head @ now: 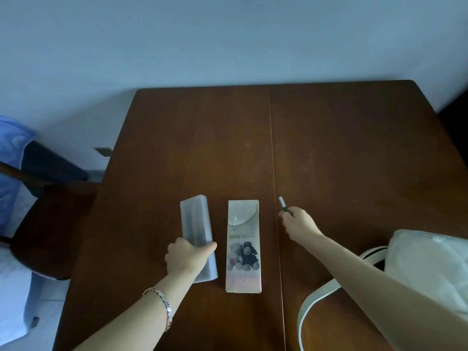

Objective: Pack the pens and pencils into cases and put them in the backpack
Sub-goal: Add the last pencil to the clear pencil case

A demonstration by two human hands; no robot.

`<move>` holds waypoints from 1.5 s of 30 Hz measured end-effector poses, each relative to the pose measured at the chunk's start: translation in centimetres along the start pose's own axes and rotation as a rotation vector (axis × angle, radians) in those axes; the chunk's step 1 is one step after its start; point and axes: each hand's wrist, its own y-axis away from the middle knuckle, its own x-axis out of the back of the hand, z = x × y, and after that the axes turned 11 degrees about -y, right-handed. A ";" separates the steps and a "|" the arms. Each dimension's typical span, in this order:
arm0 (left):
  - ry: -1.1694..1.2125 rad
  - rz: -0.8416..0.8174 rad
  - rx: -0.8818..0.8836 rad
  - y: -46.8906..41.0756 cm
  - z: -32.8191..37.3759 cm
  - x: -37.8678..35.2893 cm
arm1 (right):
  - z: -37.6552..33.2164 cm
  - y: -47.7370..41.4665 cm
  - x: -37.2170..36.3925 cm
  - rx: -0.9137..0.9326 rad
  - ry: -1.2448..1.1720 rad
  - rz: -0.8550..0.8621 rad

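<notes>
Pen (283, 205): lower shaft hidden inside right grip (298, 224). Frosted case (196, 221): contents unreadable through cloudy wall, near part covered by left grip (187, 257). Printed case (243, 245): lettering too blurred to read. Backpack (428, 262) cut by right edge, strap (302, 320) by bottom edge.

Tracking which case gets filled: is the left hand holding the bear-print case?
No, the left hand grips the frosted case; the bear-print case lies beside it.

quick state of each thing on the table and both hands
frosted case, looks closed, gripped by left hand
printed case, flat on table, flap shut
pen, held in right hand
backpack, lying at table's right edge, opening unseen
</notes>
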 end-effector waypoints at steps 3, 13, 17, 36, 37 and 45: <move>0.165 -0.095 -0.200 2.7 2.0 1.4 | -2.0 3.3 -1.5 0.035 -0.244 -0.109; 0.155 -0.190 -0.477 9.9 5.2 3.6 | -3.6 9.0 -2.6 0.032 -0.731 -0.295; 0.173 -0.309 -0.502 10.3 5.0 4.3 | -2.5 9.5 -1.4 -0.004 -0.769 -0.397; 0.369 -0.410 -0.344 8.7 3.7 5.3 | -3.7 12.4 4.7 0.259 -0.563 -0.183; 0.377 -0.409 -0.343 8.8 3.6 5.3 | -3.8 12.8 4.7 0.263 -0.582 -0.207; 0.407 -0.396 -0.343 9.4 3.6 5.2 | -3.5 12.4 2.6 0.113 -0.158 -0.179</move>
